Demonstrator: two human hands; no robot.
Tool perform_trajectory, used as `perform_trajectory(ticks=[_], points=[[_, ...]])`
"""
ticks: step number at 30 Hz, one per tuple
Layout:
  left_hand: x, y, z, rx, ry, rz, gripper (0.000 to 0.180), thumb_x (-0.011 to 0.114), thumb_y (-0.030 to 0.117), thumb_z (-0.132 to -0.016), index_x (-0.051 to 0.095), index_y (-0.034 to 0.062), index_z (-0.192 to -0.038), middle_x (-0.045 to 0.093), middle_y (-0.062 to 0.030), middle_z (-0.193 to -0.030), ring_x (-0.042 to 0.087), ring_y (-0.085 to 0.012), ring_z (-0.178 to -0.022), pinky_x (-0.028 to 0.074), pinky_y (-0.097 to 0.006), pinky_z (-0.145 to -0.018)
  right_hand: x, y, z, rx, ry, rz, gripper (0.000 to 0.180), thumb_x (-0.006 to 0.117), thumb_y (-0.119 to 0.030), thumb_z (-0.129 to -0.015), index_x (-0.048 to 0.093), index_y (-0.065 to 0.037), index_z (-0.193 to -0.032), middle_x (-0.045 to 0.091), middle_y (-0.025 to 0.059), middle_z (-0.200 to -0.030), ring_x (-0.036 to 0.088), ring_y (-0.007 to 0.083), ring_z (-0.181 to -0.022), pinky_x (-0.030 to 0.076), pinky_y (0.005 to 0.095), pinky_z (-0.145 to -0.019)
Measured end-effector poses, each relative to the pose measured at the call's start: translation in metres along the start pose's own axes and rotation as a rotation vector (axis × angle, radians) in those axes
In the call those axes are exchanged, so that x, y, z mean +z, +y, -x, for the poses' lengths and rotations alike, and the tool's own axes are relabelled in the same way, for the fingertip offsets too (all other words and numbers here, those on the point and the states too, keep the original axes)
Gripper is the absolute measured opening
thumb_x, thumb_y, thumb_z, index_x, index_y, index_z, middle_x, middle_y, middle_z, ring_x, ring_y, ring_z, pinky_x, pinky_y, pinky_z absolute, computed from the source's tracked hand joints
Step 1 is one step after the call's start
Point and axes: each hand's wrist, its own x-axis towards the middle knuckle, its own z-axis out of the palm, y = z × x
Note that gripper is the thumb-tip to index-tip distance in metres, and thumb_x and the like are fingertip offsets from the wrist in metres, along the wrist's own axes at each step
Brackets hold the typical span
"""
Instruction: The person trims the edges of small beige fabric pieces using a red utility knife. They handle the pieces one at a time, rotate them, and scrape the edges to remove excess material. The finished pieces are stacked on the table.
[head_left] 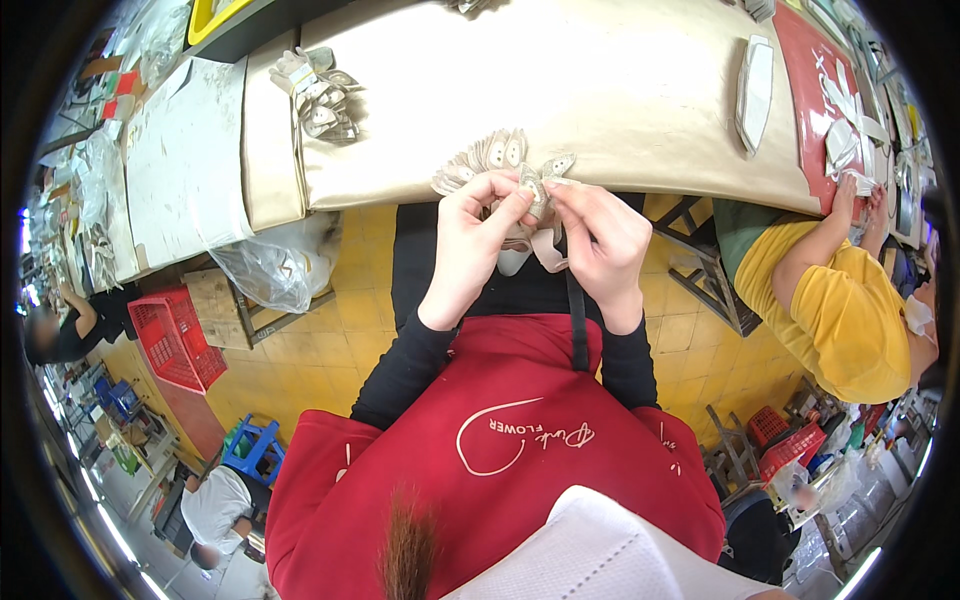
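Observation:
My left hand [472, 240] and my right hand [607, 245] meet at the near edge of the table [560, 80]. Between them is a small grey-beige patterned piece [533, 190], with the fingers of both hands pinched on it. A pale pinkish strip [548, 252] hangs below the fingertips; whether it joins the piece I cannot tell. Just beyond my hands, on the table edge, lies a fanned pile of similar grey-beige pieces [500, 150] with pale ovals on them. My fingers partly hide the piece.
A bundle of similar pieces [327, 100] lies at the left. At the right are a stack of white strips [755, 95] and a red mat [815, 100]. A person in yellow [840, 310] works there. Below left are a plastic bag [280, 265] and a red crate [178, 340].

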Motion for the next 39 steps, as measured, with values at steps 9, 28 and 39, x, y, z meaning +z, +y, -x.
perform_trajectory(ticks=[9, 28, 39], points=[[-0.001, -0.001, 0.0, 0.011, -0.013, -0.007, 0.017, 0.068, 0.017, -0.099, 0.066, 0.0006, -0.104, 0.068, -0.0012, -0.078, 0.065, -0.0042, -0.072, 0.052, -0.021, -0.056, -0.005, -0.018, 0.0, 0.266, -0.046, -0.165, 0.025, 0.07, 0.005, -0.086, 0.075, -0.001, -0.11, 0.074, 0.0145, -0.099, 0.073, 0.0213, -0.083, 0.056, 0.0291, -0.071], [0.001, -0.008, -0.001, 0.174, 0.019, -0.185, 0.015, 0.07, 0.014, -0.096, 0.069, 0.0019, -0.088, 0.065, -0.0106, -0.112, 0.068, -0.0091, -0.086, 0.055, -0.022, -0.055, 0.011, -0.027, 0.012, 0.252, 0.079, 0.01, 0.03, 0.072, 0.003, -0.084, 0.076, -0.006, -0.113, 0.069, 0.0125, -0.098, 0.07, 0.025, -0.079, 0.056, 0.0318, -0.068], [0.01, 0.007, -0.001, -0.047, 0.03, -0.018, 0.014, 0.069, 0.017, -0.098, 0.068, 0.003, -0.097, 0.068, -0.0017, -0.088, 0.064, -0.0042, -0.077, 0.051, -0.021, -0.054, 0.03, -0.032, 0.016, 0.368, 0.232, -0.141, 0.021, 0.064, 0.002, -0.095, 0.07, 0.001, -0.115, 0.067, 0.0142, -0.101, 0.068, 0.0241, -0.085, 0.055, 0.0322, -0.071]])
